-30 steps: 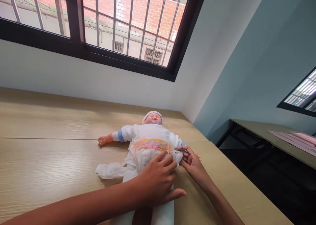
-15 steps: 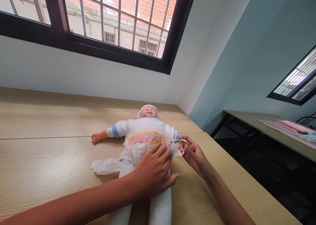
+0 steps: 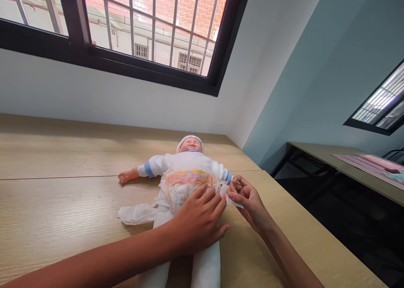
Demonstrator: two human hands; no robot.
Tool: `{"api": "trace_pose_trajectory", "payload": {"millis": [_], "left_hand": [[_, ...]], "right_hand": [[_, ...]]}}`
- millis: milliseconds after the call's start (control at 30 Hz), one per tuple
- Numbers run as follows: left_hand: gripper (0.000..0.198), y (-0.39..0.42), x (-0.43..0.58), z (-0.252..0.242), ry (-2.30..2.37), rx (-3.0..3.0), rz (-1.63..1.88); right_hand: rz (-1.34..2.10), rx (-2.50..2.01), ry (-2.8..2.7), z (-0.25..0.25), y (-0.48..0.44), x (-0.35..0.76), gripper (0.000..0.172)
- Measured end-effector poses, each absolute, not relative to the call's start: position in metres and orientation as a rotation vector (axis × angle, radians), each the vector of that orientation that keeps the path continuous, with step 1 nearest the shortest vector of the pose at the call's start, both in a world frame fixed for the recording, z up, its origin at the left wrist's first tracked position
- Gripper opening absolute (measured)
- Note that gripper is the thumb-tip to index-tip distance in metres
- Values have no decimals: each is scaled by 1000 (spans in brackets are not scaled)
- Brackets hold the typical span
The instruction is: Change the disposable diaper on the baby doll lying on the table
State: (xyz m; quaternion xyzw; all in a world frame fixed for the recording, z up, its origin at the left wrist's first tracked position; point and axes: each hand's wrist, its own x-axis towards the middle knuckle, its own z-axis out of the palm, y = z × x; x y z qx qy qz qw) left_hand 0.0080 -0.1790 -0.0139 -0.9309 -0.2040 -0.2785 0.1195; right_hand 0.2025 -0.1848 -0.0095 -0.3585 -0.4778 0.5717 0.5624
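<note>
a white disposable diaper (image 3: 178, 195) with pink-yellow band circles the doll (image 3: 186, 164).

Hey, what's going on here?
A person is handling a baby doll lying on its back on a wooden table. The doll is wearing a diaper over white clothes. The person's left hand is pressed against the front of the diaper, while their right hand pinches a white diaper tab at the doll's side. A crumpled white flap lies on the table at the doll's other side.
</note>
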Motion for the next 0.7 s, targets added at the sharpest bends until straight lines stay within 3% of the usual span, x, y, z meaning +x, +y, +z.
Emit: {"api": "trace_pose_trajectory", "payload": {"millis": [333,533,700], "left_hand": [[24,-180,11,-16,-421,-2642,-818],[25,-178,12,-20,-326,-2658,-868],[18,-175,9,-16,-186,-2698,-852]], "right_hand": [[1323,-1037,-918,-8,-179,207,52],[1329,-1037,-918,-9,-181,206,49],[1267,-1070,-1140,1,-183,203,36]]}}
